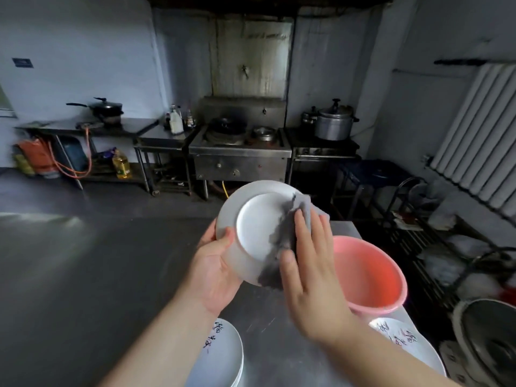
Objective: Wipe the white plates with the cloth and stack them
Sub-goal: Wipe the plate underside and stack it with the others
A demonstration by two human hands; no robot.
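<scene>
— Plate (255, 227) held tilted above the counter (83, 275): left hand (215, 263) grips its rim, right hand (310, 275) flat, pressing the cloth (290, 227). Wiping?
— Yes, I'd judge; stacking on the pile (220, 356) follows.

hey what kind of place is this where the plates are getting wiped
Most likely a working commercial kitchen, such as a small restaurant's back room. A steel wok stove stands against the far wall, a large pressure cooker sits beside it, and the work surface is a bare steel table.
</scene>
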